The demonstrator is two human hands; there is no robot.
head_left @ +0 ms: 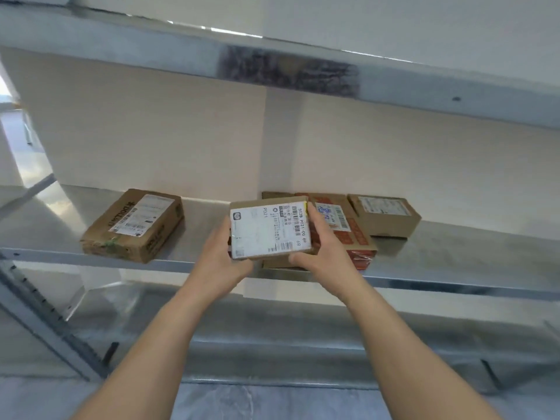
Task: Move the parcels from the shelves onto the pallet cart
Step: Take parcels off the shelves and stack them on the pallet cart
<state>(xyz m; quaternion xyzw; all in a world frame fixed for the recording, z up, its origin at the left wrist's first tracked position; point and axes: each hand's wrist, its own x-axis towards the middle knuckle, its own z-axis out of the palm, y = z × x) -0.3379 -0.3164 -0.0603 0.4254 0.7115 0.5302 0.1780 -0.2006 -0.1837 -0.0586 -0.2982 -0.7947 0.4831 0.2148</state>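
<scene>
A small flat cardboard parcel [269,230] with a large white shipping label is held between my two hands, just above the front edge of the middle metal shelf [454,253]. My left hand [221,256] grips its left side and my right hand [321,247] grips its right side and near corner. Under and behind it lies a flat parcel with red print [351,234]. A brown box [385,218] sits behind that to the right. A larger brown parcel [135,225] lies on the shelf's left part. The pallet cart is out of view.
The upper shelf's metal beam [288,68] runs overhead, close above. A lower metal shelf [272,338] lies beneath my forearms. A slotted upright post [45,316] slants at the lower left. A pale wall backs the shelves.
</scene>
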